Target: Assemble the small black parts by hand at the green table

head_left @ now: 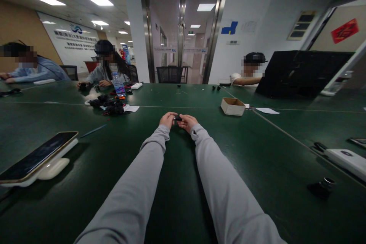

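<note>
1. Holding a small black part (178, 118) between both hands, you keep it just above the green counter (257, 167), straight ahead at 12 o'clock.
2. Your left hand (168, 119) pinches its left end.
3. Your right hand (187, 122) pinches its right end.
4. At 1 o'clock stands an open cardboard box (232, 106); at 9 o'clock lies a phone (37, 156).

A phone (34, 157) lies near the desk's (257, 167) left edge. Mid-desk, both hands meet; beyond them to the right sits a box (233, 106), to the left a bottle (118, 85) behind a parts pile (107, 105).
</note>
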`<state>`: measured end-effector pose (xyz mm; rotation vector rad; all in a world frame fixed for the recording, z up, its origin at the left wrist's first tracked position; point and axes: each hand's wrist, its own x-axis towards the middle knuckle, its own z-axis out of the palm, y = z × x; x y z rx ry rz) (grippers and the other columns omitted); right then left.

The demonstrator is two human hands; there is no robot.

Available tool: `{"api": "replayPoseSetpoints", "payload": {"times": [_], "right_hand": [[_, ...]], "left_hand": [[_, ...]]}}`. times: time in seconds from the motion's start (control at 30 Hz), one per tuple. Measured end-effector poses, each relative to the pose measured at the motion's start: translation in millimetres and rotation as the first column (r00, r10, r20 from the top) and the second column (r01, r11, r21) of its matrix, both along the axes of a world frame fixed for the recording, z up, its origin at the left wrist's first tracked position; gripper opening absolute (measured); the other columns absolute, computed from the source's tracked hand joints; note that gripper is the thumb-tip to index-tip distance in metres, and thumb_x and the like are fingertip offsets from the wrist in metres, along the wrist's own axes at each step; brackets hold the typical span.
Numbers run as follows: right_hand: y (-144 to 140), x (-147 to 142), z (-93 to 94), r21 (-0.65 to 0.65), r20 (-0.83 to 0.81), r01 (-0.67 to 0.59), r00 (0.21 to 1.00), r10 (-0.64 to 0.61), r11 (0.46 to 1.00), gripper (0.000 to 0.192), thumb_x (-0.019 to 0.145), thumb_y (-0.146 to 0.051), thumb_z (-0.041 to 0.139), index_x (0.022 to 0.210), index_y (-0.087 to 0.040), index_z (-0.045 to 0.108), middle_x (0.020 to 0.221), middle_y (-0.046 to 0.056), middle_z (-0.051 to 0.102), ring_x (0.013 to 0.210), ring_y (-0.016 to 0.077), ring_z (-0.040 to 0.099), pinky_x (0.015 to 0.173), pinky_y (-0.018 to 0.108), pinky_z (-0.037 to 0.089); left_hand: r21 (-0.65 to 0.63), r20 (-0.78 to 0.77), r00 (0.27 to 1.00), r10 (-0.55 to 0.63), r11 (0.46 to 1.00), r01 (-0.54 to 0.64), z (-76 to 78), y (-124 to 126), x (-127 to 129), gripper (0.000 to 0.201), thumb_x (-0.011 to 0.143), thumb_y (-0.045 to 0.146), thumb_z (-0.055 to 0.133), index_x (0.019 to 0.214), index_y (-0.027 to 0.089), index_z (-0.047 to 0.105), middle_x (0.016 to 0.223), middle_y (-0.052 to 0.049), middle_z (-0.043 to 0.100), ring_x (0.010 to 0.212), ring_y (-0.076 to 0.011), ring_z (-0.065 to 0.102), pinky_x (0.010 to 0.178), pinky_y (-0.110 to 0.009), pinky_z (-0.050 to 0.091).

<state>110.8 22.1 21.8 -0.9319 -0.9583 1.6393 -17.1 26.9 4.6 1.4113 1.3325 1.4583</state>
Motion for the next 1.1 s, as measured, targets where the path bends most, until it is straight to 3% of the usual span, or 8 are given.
{"api": "replayPoseSetpoints", "payload": {"times": [0.73,0.9,1.1], "right_hand": [[1,-1,-1.3,0.009,-0.008,0.012,1.0,-0.011,1.0,0.009,0.077,-0.015,0.058,0.071,-0.013,0.051,0.048,0.003,0.058,0.045,0.0118,0.058,0.044,0.019,0.049],[-2,1,-1.8,0.035,-0.009,-0.039,0.999,0.04,0.999,0.007,0.076,-0.012,0.058,0.079,-0.013,0.052,0.055,0.005,0.062,0.048,0.0123,0.06,0.049,0.021,0.051],[-2,2,-4.2,0.051,-0.002,-0.128,0.992,0.128,0.99,0.022,0.072,-0.006,0.061,0.088,-0.014,0.048,0.063,0.001,0.063,0.053,0.0123,0.063,0.056,0.024,0.054]], "left_hand": [[0.004,0.024,1.0,-0.014,1.0,0.014,2.5,-3,1,0.022,0.064,0.019,0.046,0.077,0.016,0.062,0.044,0.004,0.048,0.044,-0.0092,0.045,0.045,-0.019,0.035],[-0.045,0.124,0.992,-0.017,0.999,0.023,9.8,-8,-1,0.016,0.065,0.021,0.054,0.078,0.013,0.061,0.048,0.004,0.05,0.044,-0.0069,0.043,0.044,-0.018,0.033],[-0.081,0.247,0.964,-0.097,0.989,0.12,7.0,-3,-5,0.032,0.062,0.034,0.066,0.085,0.013,0.062,0.06,0.002,0.055,0.045,-0.0047,0.045,0.038,-0.015,0.03]]}}
